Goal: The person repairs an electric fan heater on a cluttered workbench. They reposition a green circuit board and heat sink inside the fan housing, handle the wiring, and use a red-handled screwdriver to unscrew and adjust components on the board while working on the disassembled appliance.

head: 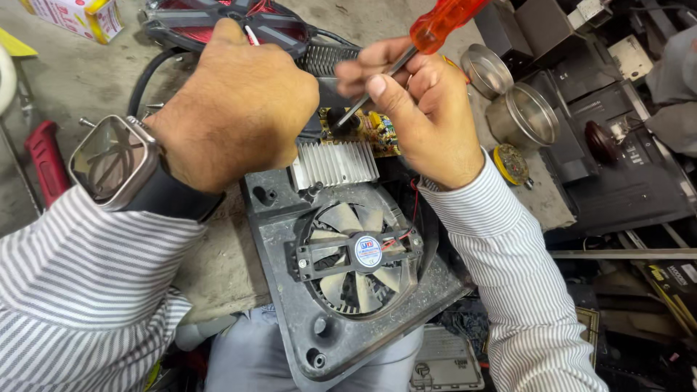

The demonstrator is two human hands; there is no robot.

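Striped sleeves filled the bottom corners, nearest the lens. Between them a grey plastic housing [290, 239] lay tilted over the edge of the workbench [80, 80], open side up, with a round cooling fan [361, 255] set in its lower half. Above the fan sat a ribbed aluminium heat sink [334, 162], and just beyond it a yellow circuit board [377, 132]. The left hand [236, 109], a square watch [112, 161] on its wrist, lay curled knuckles-up over the housing's far end; whether it gripped anything could not be told. The right hand [425, 109] was closed around the shaft of an orange-handled screwdriver [428, 33], tip down on the board.
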